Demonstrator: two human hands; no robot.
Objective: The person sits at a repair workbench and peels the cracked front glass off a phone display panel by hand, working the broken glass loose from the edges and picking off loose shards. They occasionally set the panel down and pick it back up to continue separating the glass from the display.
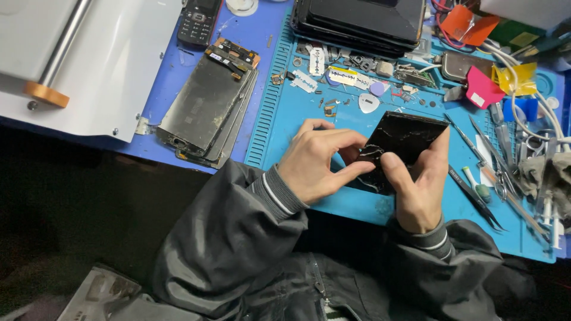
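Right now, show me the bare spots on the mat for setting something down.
Bare mat lies between the stacked screens and the left hand, and along the near edge under the tweezers. The parts up top and the tools at right are crowded.

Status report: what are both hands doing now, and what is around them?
Left hand and right hand both grip the cracked black phone screen. It is held over the blue mat. Tweezers and small parts lie close by.
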